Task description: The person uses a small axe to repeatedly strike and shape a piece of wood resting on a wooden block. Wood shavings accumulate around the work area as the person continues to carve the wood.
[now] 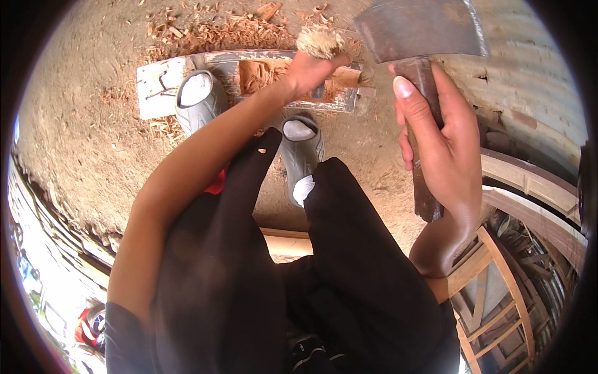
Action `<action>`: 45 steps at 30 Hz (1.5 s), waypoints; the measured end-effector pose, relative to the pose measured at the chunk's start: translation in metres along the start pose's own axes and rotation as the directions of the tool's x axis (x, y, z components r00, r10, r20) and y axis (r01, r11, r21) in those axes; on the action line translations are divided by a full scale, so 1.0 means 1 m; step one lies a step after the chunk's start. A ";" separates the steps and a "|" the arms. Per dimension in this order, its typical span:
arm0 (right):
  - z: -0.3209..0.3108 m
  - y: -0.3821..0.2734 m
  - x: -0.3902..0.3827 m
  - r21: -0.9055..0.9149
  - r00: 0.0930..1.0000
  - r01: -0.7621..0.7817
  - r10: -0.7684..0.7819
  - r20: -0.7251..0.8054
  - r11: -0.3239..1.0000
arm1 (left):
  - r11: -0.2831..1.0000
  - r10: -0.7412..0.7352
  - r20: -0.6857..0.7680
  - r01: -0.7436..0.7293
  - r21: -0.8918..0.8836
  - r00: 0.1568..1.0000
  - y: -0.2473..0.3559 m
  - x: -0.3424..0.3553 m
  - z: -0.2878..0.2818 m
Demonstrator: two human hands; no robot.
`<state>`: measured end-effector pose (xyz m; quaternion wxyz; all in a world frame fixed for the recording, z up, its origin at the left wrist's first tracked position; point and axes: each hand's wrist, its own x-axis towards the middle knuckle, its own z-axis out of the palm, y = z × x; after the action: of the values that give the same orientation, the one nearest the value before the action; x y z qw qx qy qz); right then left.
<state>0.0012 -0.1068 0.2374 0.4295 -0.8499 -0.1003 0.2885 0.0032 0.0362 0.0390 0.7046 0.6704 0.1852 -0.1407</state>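
Head view: Earth floor (87, 93); wood shavings (212, 34) strewn along far side of plank (162, 84). Plank lies on floor, chips inside its recess. Corrugated wall (523, 62) and slatted wooden frame (517, 293) at right. 2 grey shoes near plank; left forearm (230, 137) hides part of it. Left hand (308, 75) closed round frayed-topped handle (319, 42) above plank, lower end hidden. Right hand (445, 134) wraps shaft of broad-bladed axe (423, 31).

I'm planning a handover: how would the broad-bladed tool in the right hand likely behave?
The broad-bladed tool probably feels head-heavy: its wide metal blade caps a slim handle. Flexing seems unlikely: both parts look solid.
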 end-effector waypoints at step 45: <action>0.059 0.041 0.034 -0.369 0.932 0.359 -0.348 0.100 0.857 | 0.936 0.342 0.088 -0.331 -0.119 0.936 -0.061 0.014 -0.024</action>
<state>-0.0078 -0.0782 0.1640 0.3002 -0.8796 -0.3149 0.1923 -0.0132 0.0567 -0.0224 0.7606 0.6467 0.0364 -0.0441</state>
